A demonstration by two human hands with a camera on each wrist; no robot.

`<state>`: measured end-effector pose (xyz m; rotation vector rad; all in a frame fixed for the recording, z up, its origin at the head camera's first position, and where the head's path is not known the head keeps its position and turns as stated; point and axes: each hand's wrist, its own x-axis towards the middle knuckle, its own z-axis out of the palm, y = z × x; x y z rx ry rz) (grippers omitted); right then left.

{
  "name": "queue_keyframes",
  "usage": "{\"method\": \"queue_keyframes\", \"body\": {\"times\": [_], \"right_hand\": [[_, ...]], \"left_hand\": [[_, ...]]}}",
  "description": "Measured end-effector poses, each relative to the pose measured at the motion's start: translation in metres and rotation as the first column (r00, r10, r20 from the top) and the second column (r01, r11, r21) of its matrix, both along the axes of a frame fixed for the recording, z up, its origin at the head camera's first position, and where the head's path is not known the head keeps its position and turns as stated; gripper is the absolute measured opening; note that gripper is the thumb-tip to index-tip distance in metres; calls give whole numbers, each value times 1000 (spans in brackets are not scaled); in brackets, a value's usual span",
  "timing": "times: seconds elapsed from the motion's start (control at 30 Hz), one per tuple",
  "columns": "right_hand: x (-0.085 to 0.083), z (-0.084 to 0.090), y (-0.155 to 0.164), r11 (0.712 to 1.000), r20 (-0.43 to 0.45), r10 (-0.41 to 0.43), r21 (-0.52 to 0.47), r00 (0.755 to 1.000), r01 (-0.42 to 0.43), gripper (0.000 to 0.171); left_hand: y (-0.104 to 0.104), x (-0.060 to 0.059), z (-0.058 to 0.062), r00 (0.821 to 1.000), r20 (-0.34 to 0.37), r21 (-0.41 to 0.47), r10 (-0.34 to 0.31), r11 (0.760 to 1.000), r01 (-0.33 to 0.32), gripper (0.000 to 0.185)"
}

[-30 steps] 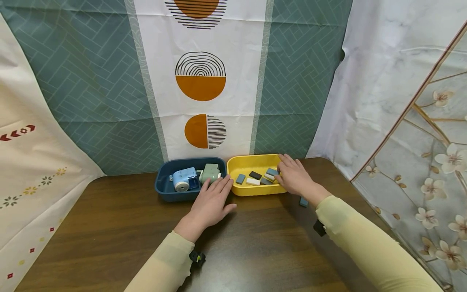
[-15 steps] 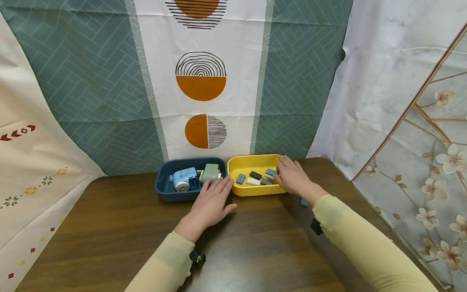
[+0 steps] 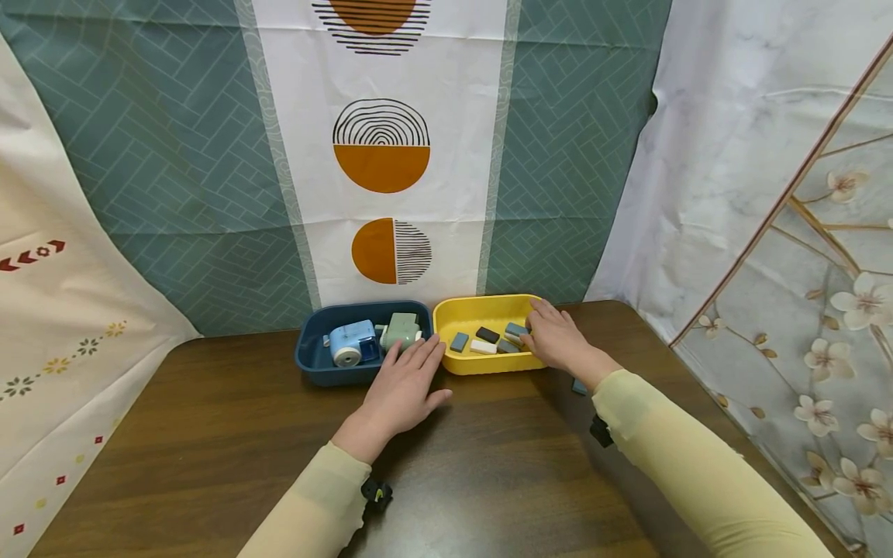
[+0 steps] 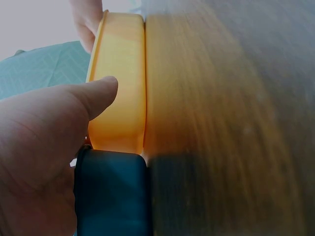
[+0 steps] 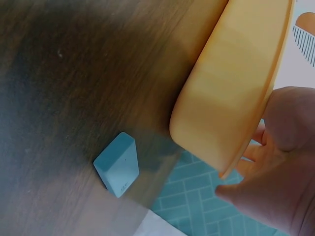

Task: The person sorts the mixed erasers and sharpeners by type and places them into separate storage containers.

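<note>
My left hand (image 3: pixel 408 372) lies flat on the wooden table (image 3: pixel 209 434), fingers straight. The fingertips reach the front rims where the dark blue tray (image 3: pixel 310 366) meets the yellow tray (image 3: pixel 481 366). My right hand (image 3: pixel 547 333) rests over the yellow tray's right end, fingers extended above several small erasers: a white one (image 3: pixel 483 347), a black one (image 3: pixel 487 335) and a blue-grey one (image 3: pixel 459 342). The left wrist view shows my thumb (image 4: pixel 93 93) beside the yellow tray (image 4: pixel 120 83). In the right wrist view my fingers (image 5: pixel 275 167) hang over the tray's rim (image 5: pixel 236 162).
The blue tray holds a light blue sharpener (image 3: pixel 352 343) and a pale green one (image 3: pixel 402 330). One blue eraser (image 3: pixel 579 385) lies on the table by my right wrist, and also shows as the blue eraser (image 5: pixel 117 164) beside the tray. Patterned cloths hang behind and to both sides.
My right hand has edged slightly left over the yellow tray. The left hand has stayed where it was.
</note>
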<state>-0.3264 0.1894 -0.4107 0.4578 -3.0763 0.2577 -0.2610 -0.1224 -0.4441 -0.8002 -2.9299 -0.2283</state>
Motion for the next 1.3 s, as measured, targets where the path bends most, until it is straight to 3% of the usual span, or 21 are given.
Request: {"method": "queue_keyframes", "body": {"times": [0.53, 0.73, 1.03, 1.3], "right_hand": [[-2, 5, -6, 1000, 54, -25, 16, 998, 24, 21], [-2, 4, -5, 999, 61, -34, 12, 998, 33, 39], [-2, 1, -5, 999, 23, -24, 23, 999, 24, 53], [2, -2, -1, 999, -78, 12, 31, 997, -9, 58]], "left_hand": [[-1, 0, 1, 1000, -6, 2, -2, 1000, 2, 85], [-1, 0, 1, 1000, -8, 2, -3, 1000, 3, 85], [-1, 0, 1, 1000, -4, -4, 1, 1000, -1, 85], [-1, -1, -1, 1000, -4, -4, -4, 1000, 4, 84]]}}
